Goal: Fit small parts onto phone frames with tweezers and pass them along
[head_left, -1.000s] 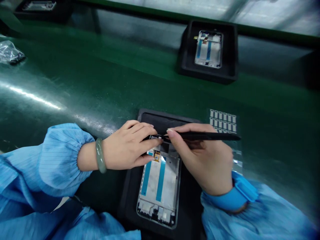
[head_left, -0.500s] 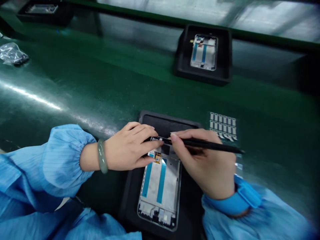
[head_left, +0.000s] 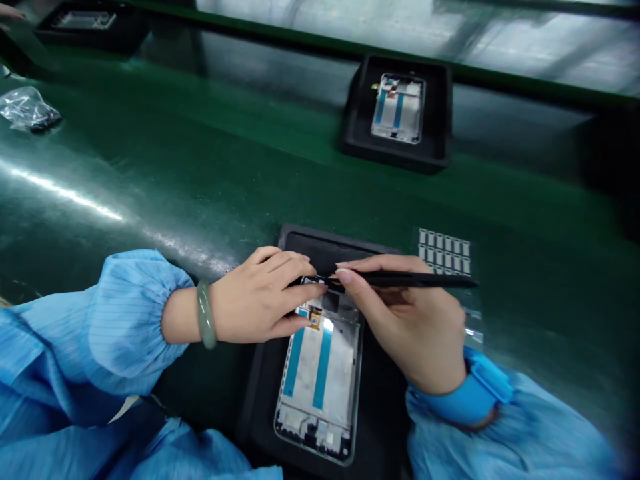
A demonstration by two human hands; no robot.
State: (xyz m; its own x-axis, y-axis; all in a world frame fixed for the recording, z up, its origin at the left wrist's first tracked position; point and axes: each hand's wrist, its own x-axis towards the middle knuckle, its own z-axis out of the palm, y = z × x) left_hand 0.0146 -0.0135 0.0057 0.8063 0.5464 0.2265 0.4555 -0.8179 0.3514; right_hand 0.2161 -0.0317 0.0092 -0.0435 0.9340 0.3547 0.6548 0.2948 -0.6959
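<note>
Head view: your right hand (head_left: 415, 327) pinches black tweezers (head_left: 400, 280) lying crosswise, tips at the phone frame (head_left: 320, 380)'s far edge where your left hand (head_left: 257, 300)'s fingertips press down; green belt (head_left: 150, 173) around lies open.

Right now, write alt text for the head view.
A left hand steadies a phone frame in a black tray while the right hand works black tweezers at its top edge, on a green belt.

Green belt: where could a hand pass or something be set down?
Bare belt stretches between the plastic bag, far tray and left hand. Crowded by the near tray: both hands, the right hand with tweezers, and the sticker sheet.
</note>
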